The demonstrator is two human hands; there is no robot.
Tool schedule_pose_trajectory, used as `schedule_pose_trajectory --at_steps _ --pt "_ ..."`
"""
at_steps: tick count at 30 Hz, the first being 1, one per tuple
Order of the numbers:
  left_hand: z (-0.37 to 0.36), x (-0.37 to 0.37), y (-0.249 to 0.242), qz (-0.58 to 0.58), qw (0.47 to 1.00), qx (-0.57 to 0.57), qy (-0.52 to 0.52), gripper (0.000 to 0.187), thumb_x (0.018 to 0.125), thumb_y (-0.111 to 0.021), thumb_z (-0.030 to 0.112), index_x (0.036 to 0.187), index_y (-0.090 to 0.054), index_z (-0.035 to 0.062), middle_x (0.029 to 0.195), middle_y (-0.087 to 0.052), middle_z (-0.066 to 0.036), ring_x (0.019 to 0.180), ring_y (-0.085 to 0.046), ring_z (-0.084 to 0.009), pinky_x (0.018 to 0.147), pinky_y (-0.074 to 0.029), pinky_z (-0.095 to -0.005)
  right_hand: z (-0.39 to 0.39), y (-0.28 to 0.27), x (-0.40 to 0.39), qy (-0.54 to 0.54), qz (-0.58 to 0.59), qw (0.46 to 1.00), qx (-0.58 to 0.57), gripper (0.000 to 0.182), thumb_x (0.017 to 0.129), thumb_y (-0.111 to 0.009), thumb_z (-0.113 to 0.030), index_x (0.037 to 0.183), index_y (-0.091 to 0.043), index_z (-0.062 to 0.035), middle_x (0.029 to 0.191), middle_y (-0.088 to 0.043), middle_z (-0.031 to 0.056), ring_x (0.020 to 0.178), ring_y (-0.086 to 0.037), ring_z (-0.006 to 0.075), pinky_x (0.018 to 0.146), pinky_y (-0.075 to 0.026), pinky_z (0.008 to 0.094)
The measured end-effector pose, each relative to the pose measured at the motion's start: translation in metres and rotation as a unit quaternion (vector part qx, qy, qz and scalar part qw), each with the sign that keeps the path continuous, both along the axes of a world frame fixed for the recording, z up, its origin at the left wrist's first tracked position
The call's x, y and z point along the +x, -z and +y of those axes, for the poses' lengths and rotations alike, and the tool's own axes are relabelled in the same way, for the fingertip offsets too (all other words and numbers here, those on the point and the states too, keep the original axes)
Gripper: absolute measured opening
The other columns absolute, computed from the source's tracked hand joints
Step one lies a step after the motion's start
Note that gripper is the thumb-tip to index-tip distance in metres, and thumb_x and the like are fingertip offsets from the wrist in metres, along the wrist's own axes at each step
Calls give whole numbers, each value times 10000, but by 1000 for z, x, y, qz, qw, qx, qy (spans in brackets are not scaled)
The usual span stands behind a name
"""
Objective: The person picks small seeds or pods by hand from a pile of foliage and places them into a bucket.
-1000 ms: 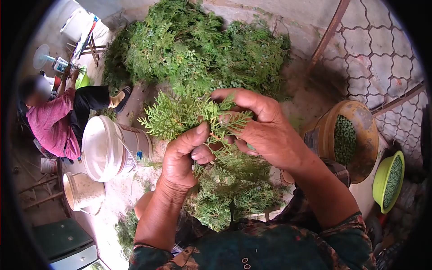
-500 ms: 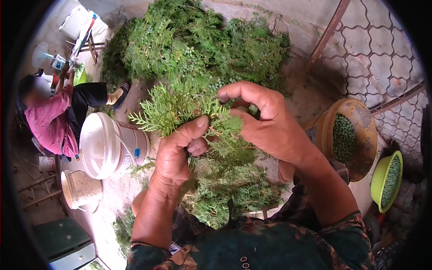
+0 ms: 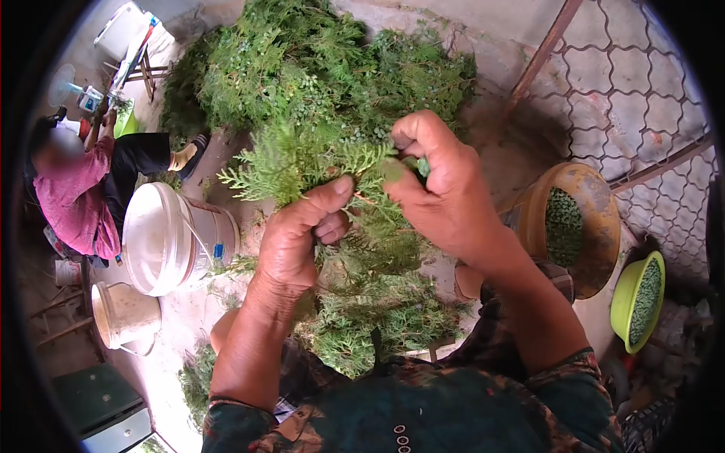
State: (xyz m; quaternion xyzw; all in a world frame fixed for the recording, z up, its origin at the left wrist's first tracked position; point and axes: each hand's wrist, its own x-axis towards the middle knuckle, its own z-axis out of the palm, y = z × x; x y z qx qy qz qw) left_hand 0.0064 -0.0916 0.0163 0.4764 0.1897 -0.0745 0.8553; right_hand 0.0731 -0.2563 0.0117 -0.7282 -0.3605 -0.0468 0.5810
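Observation:
A leafy green sprig (image 3: 276,166) is pinched between the thumb and curled fingers of my left hand (image 3: 306,226). Just to its right, my right hand (image 3: 442,181) is closed, with small green berries (image 3: 420,166) showing between its curled fingers and palm; its thumb and fingertips are beside the sprig's tips. Behind both hands rises a large heap of green branches (image 3: 302,72). More cut foliage (image 3: 385,317) lies below them, near my knees.
A yellowish bucket (image 3: 604,226) of berries and a lime-green basin (image 3: 625,302) of berries stand right. White bucket (image 3: 155,238) and smaller cream bucket (image 3: 128,313) stand left. A seated person (image 3: 75,196) works at upper left. Wire mesh (image 3: 619,90) is at upper right.
My right hand has lifted slightly and its fingers have curled further, with more of the green berries showing. My left hand keeps its pinch. The whole view has shifted a little.

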Motion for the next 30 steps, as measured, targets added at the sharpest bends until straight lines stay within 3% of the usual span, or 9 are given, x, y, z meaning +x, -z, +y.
schedule_pose_trajectory --at_steps 6,8,9,14,18,20,24,28,30 --pt "2 5 3 -22 999 -17 17 170 776 -670 222 832 -611 72 546 -335 78 495 -271 -64 506 -254 -217 2 -7 7 64 -39 997 -10 273 729 -558 44 984 -481 -16 893 -512 52 713 -525 117 645 -453 268" --pt "1 3 -2 -27 1000 -1 10 177 773 -672 220 839 -614 66 544 -335 77 496 -274 -64 507 -256 -217 0 -25 -1 0 264 964 41 274 727 -544 41 987 -485 -23 893 -520 55 722 -530 122 649 -461 277" --pt "1 2 -4 -29 999 18 4 183 769 -673 217 846 -617 61 542 -336 76 497 -277 -64 509 -258 -217 0 -24 -2 -1 263 964 37 274 727 -544 41 987 -485 -23 893 -520 55 722 -530 122 649 -461 277" --pt "6 0 -7 -38 998 39 -6 215 759 -682 217 859 -619 38 551 -350 69 504 -296 -67 516 -269 -219 6 -13 -4 9 -20 1000 -1 272 761 -508 35 1026 -500 -26 947 -540 77 781 -557 148 740 -465 276" --pt "9 2 -5 -51 998 40 -6 245 752 -686 230 873 -620 28 548 -339 64 506 -290 -72 545 -299 -228 11 -16 -5 6 -66 998 17 268 726 -533 50 985 -508 -16 775 -538 84 715 -536 160 635 -446 282" --pt "5 2 -9 -36 998 49 -15 257 749 -689 237 890 -621 34 543 -331 69 500 -283 -73 569 -326 -231 10 -18 -8 99 -93 990 -32 206 761 -546 6 964 -525 -23 729 -560 63 659 -552 153 600 -456 271" --pt "16 -2 -11 -49 998 8 -41 187 781 -660 208 864 -573 65 538 -308 102 456 -271 -48 571 -394 -237 -50 -43 33 197 208 892 349 93 878 -512 -129 807 -499 -70 637 -502 22 389 -352 67 310 -242 192" --pt "26 2 -7 -64 995 -63 -43 157 815 -628 206 748 -505 136 490 -280 94 429 -273 -60 584 -429 -302 -120 -69 16 383 131 855 323 139 871 -524 -194 823 -473 -74 625 -464 32 396 -298 50 331 -194 199" --pt "29 5 -5 -68 991 -99 -56 165 819 -625 203 739 -496 137 484 -278 88 423 -276 -61 588 -432 -308 -174 -36 11 487 54 842 224 162 888 -498 -206 843 -485 -51 632 -482 36 409 -374 113 360 -301 251"
